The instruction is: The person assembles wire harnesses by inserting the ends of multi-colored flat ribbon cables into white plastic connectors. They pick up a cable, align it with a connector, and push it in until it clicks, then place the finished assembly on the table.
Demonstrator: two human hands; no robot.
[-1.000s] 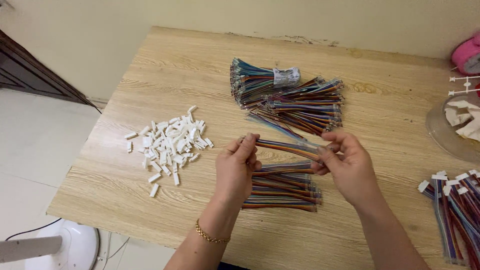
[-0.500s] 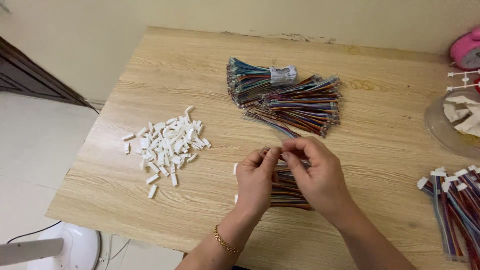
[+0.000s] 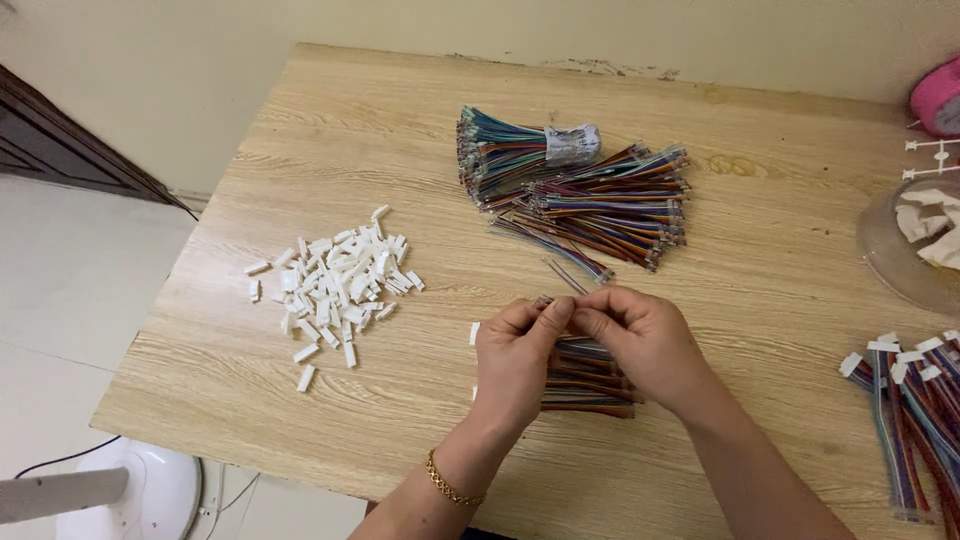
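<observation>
My left hand (image 3: 517,357) and my right hand (image 3: 640,340) meet fingertip to fingertip above the front middle of the wooden table (image 3: 760,240). Together they pinch the end of a short multicoloured ribbon cable (image 3: 566,277), whose loose wires stick out beyond the fingers. Under my hands lies a small stack of the same flat cables (image 3: 585,380). A small white connector (image 3: 475,333) lies just left of my left hand. A heap of white plastic connectors (image 3: 335,275) sits to the left.
A large pile of coloured cables (image 3: 590,195), part of it bundled with a wrap, lies at the back middle. Cables with white connectors fitted (image 3: 915,420) lie at the right edge. A clear bowl (image 3: 900,250) and a pink object (image 3: 938,98) stand far right.
My hands, spread apart along one cable a second ago, have closed together at one end of it and sit lower over the small stack.
</observation>
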